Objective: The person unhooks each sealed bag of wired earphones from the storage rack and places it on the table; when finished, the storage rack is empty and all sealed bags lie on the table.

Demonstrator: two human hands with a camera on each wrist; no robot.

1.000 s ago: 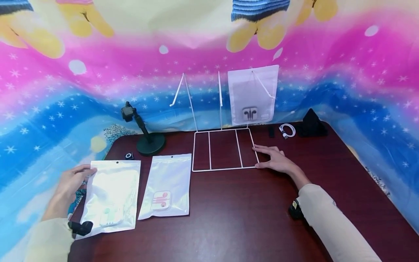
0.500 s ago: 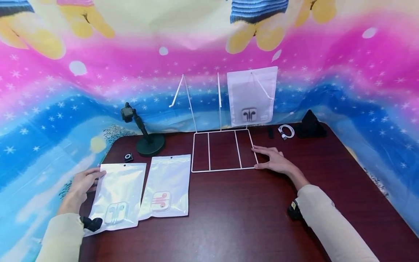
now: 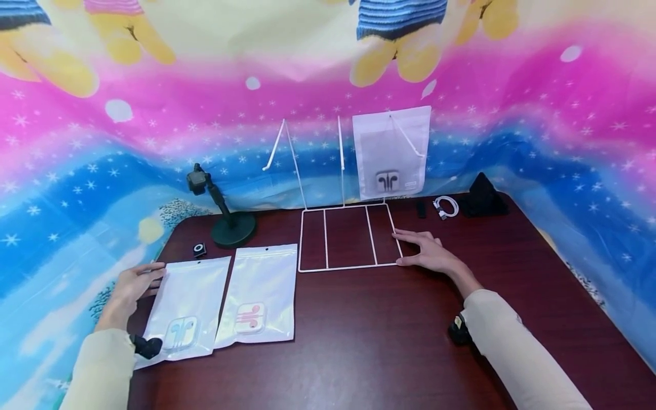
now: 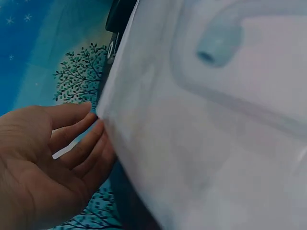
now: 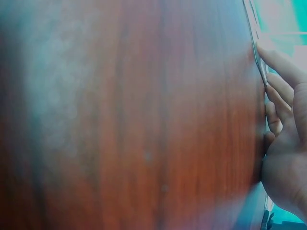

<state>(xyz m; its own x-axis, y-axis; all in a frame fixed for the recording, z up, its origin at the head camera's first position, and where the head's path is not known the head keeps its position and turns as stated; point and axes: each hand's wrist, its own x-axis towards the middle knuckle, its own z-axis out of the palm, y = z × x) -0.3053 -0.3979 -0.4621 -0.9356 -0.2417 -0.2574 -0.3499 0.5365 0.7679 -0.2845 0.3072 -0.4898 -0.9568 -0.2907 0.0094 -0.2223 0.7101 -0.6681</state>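
Observation:
My left hand (image 3: 127, 292) is at the upper left corner of a white zip bag (image 3: 187, 285) with pale blue earphones in a square case. In the left wrist view its fingertips lie right at the bag's corner (image 4: 108, 112). Beside that bag lies another zip bag (image 3: 263, 276) with pink earphones. My right hand (image 3: 427, 253) touches the side bar and front corner of a white wire rack (image 3: 353, 266) with thumb and forefinger. A zip bag with dark earphones (image 3: 394, 142) hangs on the rack's right hook; the left hook (image 3: 274, 145) and middle hook (image 3: 341, 142) hold nothing.
A black stand (image 3: 233, 228) with a small device on top is at the back left, a small black gadget (image 3: 199, 249) before it. At the back right lie a coiled white cable (image 3: 446, 208), a small black item (image 3: 421, 208) and a black pointed object (image 3: 483, 196).
The left hand has slid the pale blue earphones' bag to the right, beside the other bag, and lowered it flatter. The right hand stays at the rack.

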